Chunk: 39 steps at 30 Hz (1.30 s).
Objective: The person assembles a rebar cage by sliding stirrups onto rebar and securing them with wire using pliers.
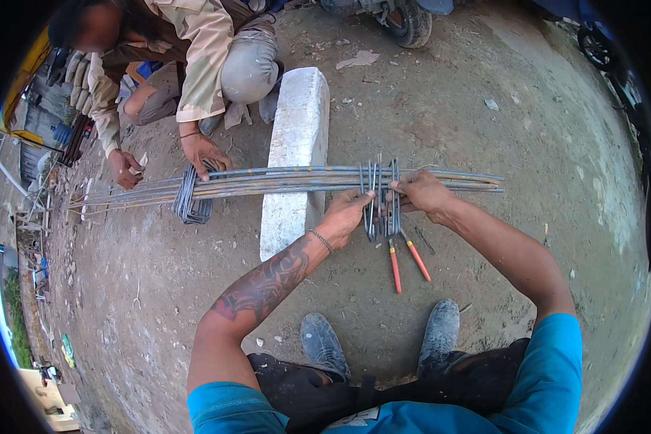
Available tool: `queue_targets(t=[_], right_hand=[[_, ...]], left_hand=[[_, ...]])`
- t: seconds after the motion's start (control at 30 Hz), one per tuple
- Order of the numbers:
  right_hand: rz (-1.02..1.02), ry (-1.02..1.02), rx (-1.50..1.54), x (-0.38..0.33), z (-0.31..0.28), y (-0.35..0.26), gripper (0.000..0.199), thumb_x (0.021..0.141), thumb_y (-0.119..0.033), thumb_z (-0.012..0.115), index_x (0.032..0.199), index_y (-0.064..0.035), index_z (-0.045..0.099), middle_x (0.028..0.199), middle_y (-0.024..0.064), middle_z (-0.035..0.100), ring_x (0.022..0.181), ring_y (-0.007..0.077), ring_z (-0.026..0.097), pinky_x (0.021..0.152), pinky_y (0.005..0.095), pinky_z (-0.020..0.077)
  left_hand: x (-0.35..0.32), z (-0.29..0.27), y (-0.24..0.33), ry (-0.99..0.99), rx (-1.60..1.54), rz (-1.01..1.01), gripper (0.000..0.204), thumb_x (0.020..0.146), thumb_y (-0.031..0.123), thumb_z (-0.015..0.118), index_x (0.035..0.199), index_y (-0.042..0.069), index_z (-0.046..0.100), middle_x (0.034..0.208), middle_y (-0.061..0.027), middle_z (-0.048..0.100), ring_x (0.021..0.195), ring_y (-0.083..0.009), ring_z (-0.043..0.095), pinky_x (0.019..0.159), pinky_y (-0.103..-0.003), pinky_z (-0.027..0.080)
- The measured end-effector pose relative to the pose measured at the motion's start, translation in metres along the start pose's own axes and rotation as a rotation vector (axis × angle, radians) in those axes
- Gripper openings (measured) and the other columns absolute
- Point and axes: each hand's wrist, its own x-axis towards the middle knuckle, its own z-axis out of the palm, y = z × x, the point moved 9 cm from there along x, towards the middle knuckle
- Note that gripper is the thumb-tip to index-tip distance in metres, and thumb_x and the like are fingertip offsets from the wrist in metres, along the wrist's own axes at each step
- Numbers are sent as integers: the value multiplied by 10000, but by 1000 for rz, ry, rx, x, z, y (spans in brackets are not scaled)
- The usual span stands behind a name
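Observation:
Several long steel rebars lie across in front of me, resting on a pale block. A group of bent rebar stirrups is looped around the bars right of the block. My left hand is closed with thumb and fingers on the stirrups' left side. My right hand pinches the stirrups at the right of the group, beside the bars. Below them, red-handled pliers or nippers lie on the ground, their jaws partly hidden behind the stirrups.
At the upper left a crouching person has one hand on another stirrup bundle around the bars, the other hand near their left ends. My shoes stand on the dirt ground. A vehicle wheel shows at the top.

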Motion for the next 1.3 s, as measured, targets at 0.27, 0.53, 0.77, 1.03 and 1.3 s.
queue_targets(t=[0.27, 0.53, 0.77, 1.03, 1.3], right_hand=[[-47, 67, -118, -4, 21, 7, 275, 811, -229, 706, 765, 36, 648, 629, 44, 577, 549, 106, 511, 474, 304, 415], [-38, 16, 160, -1, 20, 24, 179, 828, -141, 675, 798, 34, 648, 639, 43, 580, 513, 101, 450, 460, 305, 363], [-35, 90, 97, 0, 3, 8, 173, 835, -128, 663, 819, 44, 653, 690, 58, 606, 575, 117, 499, 499, 303, 389], [-86, 161, -102, 6, -2, -4, 193, 790, -103, 691, 672, 36, 628, 591, 74, 555, 528, 130, 499, 472, 316, 375], [-135, 174, -227, 10, -1, -32, 242, 751, -117, 717, 607, 35, 596, 559, 89, 557, 503, 146, 515, 456, 325, 399]], left_hand=[[5, -7, -4, 20, -24, 6, 226, 938, 221, 529, 991, 7, 578, 853, -57, 606, 717, -136, 589, 648, -273, 498], [3, -11, 23, 105, 90, 14, 208, 930, 189, 543, 997, -5, 577, 891, -67, 605, 732, -132, 587, 642, -268, 498], [19, -20, 19, 93, 124, 28, 208, 928, 150, 530, 979, -49, 562, 889, -100, 612, 777, -170, 615, 710, -301, 538], [23, -14, 60, 294, 700, 213, 262, 859, 182, 622, 789, -71, 613, 664, -68, 580, 606, -129, 528, 537, -294, 436], [39, -20, 75, 333, 1150, 195, 378, 730, 274, 643, 901, -63, 648, 938, -276, 624, 989, -369, 606, 812, -412, 478]])
